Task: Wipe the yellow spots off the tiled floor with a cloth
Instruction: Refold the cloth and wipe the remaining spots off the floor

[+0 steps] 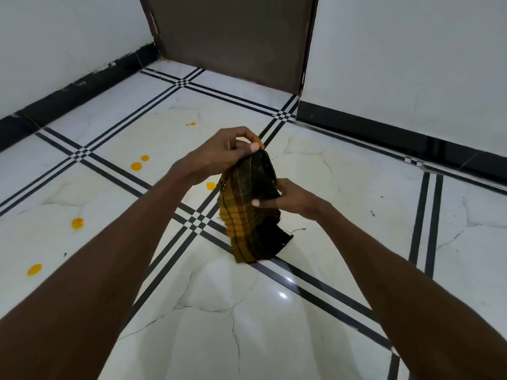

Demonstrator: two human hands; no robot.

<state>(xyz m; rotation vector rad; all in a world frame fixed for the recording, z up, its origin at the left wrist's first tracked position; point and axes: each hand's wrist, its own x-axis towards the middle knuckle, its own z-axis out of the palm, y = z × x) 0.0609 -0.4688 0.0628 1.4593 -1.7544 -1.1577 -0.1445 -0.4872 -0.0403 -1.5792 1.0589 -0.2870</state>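
A dark green, yellow and black checked cloth hangs in the air above the white tiled floor. My left hand pinches its top edge between thumb and fingers. My right hand grips the cloth's right side lower down, thumb across the fabric. Several yellow spots lie on the tiles to the left: a small pair far off, two nearer, one just left of the cloth, one and one at the near left.
White walls with a black skirting close the room at left and right. A brown door stands at the back. Black double lines cross the tiles.
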